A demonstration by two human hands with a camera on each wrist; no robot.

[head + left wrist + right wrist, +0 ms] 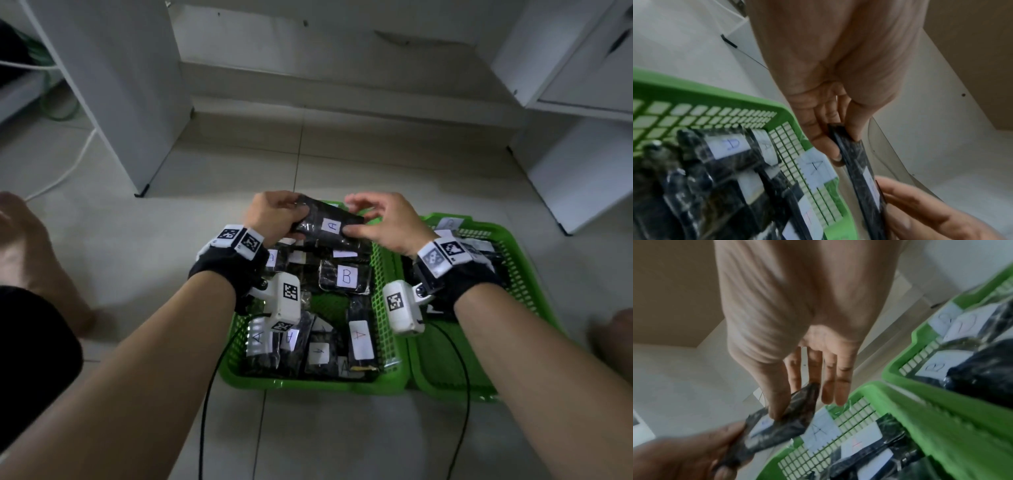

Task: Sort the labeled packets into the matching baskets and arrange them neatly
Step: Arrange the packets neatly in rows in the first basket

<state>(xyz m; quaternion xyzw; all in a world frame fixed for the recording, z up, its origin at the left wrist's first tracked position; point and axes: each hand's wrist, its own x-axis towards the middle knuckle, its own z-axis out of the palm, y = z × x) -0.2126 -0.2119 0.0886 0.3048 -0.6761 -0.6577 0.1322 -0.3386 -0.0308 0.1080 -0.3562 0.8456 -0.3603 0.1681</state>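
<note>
Packet marked A: one, black, plastic-wrapped, white label facing up. Held in the air above the far end of the left basket, clear of the packets lying in it. Long axis runs side to side across the basket, tilted a little down toward the right basket.

Left hand: fingers curled round the packet's left end, thumb on the near edge; the left wrist view shows the pinch. Right hand: thumb and forefinger nip the packet's right end, the other fingers straight and spread, seen in the right wrist view. The packet lies between the two hands, equally near to each.

Relation for the coming move, as a judgement: the matching place for an A label is directly below, in the left basket, so the packet needs only lowering and squaring to the row.

Count:
- Baskets, green, mesh-walled: two, touching side by side on the tiled floor.
- Packets in the left basket: at least eight, overlapping; exact number cannot be told. Most readable labels show A; one reads B, lying near the middle against the wall shared with the right basket, and looks misplaced.
- Packets in the right basket: several, mostly hidden by the right wrist; labels seen in the right wrist view read B.
</note>
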